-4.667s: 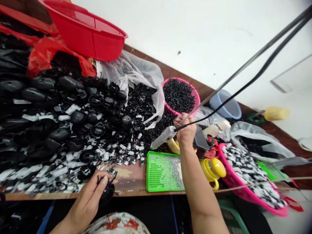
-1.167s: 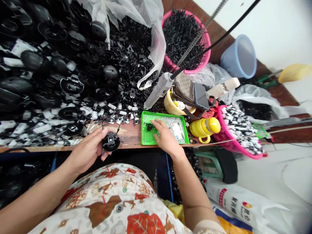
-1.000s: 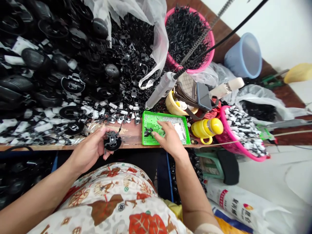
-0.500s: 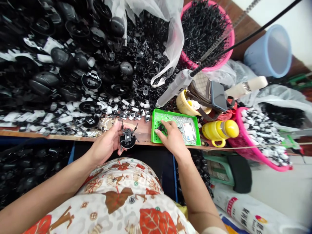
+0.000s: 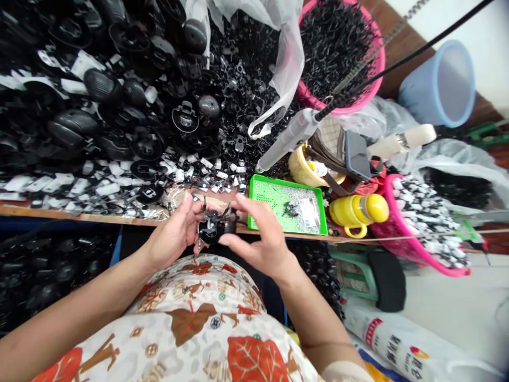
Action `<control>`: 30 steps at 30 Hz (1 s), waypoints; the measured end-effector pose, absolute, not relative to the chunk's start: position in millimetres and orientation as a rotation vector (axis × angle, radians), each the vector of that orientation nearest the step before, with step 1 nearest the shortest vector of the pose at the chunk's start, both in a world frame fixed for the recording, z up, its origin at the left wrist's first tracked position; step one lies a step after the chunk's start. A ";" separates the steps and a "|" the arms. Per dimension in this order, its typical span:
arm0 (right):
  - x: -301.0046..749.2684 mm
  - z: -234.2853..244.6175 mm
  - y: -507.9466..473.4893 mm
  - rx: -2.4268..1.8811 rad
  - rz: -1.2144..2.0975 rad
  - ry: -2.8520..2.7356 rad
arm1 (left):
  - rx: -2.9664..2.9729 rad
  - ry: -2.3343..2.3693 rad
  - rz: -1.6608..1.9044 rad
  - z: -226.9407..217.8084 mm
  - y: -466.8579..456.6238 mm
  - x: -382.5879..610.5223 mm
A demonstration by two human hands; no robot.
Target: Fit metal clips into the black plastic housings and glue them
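Black round plastic part (image 5: 210,229), held by the left hand (image 5: 170,237), could fall if squeezed loosely. Whether the right hand (image 5: 264,241) grips anything is unclear.

Chinese lettering (image 5: 393,347) on the white sack (image 5: 406,335) is illegible.

Bright, diffuse light | black shells (image 5: 75,127) murky (faint glints) | small part (image 5: 229,225) by right hand (image 5: 264,244) blurred | edges stretched

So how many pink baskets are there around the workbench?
2. One pink basket stands at the top of the picture, heaped with black parts; the other is at the right, past the yellow bottle, heaped with white and black pieces. More may be hidden.
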State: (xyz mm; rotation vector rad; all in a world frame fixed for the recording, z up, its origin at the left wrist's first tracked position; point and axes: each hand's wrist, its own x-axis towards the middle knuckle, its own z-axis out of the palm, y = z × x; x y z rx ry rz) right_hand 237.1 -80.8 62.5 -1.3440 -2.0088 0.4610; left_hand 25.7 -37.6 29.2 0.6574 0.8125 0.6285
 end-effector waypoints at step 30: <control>212.4 16.8 -75.3 -1.239 0.414 -1.722 | 0.511 0.871 0.686 16.8 -27.2 6.6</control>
